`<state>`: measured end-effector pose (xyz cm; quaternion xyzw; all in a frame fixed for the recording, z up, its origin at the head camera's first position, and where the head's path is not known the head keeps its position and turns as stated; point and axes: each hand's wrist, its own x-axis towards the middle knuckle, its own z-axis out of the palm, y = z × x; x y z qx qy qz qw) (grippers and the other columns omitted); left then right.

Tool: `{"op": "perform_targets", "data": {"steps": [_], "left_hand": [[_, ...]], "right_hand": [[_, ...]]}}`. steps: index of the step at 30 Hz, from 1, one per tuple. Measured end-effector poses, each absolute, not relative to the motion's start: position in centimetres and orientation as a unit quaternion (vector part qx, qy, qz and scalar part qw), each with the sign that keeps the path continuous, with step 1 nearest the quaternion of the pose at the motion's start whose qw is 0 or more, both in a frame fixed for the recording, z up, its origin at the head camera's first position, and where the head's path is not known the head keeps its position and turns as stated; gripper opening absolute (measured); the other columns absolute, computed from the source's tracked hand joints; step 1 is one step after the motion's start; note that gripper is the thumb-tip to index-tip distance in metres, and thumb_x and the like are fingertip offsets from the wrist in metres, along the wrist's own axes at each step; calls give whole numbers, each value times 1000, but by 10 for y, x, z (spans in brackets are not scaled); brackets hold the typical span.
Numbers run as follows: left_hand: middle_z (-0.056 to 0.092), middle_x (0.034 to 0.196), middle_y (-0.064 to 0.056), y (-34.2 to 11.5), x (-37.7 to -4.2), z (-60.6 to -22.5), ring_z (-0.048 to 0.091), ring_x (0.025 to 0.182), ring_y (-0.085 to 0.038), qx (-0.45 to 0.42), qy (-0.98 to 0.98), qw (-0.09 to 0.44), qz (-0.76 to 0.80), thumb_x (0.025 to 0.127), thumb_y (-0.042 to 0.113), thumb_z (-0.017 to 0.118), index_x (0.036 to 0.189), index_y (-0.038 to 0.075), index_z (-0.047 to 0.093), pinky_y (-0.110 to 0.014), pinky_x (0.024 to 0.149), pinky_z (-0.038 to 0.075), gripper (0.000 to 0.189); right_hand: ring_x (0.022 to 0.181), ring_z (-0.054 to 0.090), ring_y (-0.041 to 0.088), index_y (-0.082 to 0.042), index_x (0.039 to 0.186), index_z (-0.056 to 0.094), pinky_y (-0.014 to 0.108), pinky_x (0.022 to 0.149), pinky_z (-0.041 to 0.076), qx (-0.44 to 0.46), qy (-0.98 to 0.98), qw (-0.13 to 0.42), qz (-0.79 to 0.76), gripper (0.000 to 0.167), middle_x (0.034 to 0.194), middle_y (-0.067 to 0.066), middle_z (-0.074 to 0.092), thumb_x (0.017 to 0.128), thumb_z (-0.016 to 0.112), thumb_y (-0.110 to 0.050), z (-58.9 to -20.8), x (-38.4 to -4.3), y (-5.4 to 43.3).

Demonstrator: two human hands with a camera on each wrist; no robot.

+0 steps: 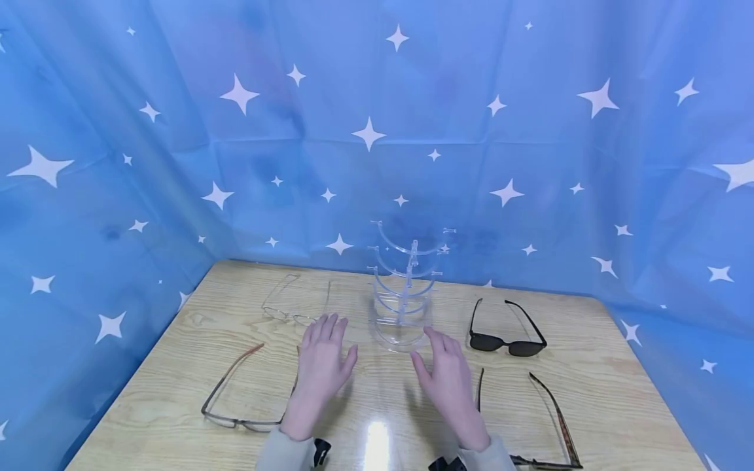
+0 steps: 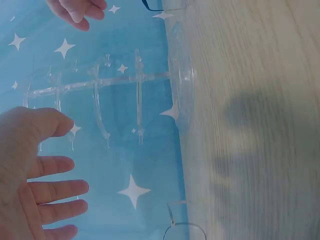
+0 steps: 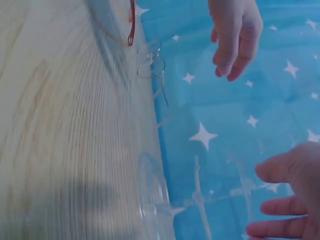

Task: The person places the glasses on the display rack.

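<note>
A clear plastic eyeglass display stand [image 1: 404, 302] with several curved tiers stands upright at the back middle of the table. My left hand [image 1: 321, 366] hovers left of it with fingers extended and thumb apart. On the right, my right hand [image 1: 446, 379] reaches toward the stand's lower part, thumb spread. Both palms are bare; in the left wrist view the left hand [image 2: 30, 195] is apart from the stand [image 2: 139, 100]. Whether the right fingertips touch the stand cannot be told. Thin wire-rimmed glasses [image 1: 277, 313] lie just beyond the left fingertips.
Brown-framed glasses [image 1: 237, 422] lie at front left, partly behind the left hand. Dark sunglasses [image 1: 523, 348] rest right of the stand. Tortoiseshell glasses [image 1: 562, 422] sit at front right, partly covered by the right arm. A blue starred curtain [image 1: 365, 85] hangs behind the wooden table [image 1: 601, 392].
</note>
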<state>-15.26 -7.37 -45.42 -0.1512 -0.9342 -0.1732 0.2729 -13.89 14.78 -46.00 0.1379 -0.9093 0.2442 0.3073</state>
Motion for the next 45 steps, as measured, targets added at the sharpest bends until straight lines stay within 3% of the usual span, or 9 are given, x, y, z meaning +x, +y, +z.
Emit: {"op": "perform_targets", "data": {"steps": [4,19,45], "left_hand": [[61,114,-22,-81,-151,-454,53,112,-39,-155,-926,296,-175,78,21,71,113,-3,61,-50,98,42,44],[64,102,-24,-118,-143,-458,59,97,-39,-152,-904,363,-168,69,11,76,103,-7,63,-50,87,49,41],[64,98,-26,-180,-123,-469,60,90,-40,-104,-910,368,-160,66,6,77,101,-10,63,-49,79,52,40]], "right_hand": [[91,61,35,4,110,62,47,68,55,140,-898,315,275,39,102,19,65,76,76,-9,-461,-139,143],[82,63,25,5,101,65,40,69,55,168,-878,291,342,27,92,14,67,76,74,-2,-461,-139,118],[77,63,24,4,98,65,35,69,55,204,-867,251,378,25,89,13,67,74,73,0,-475,-136,81]]}}
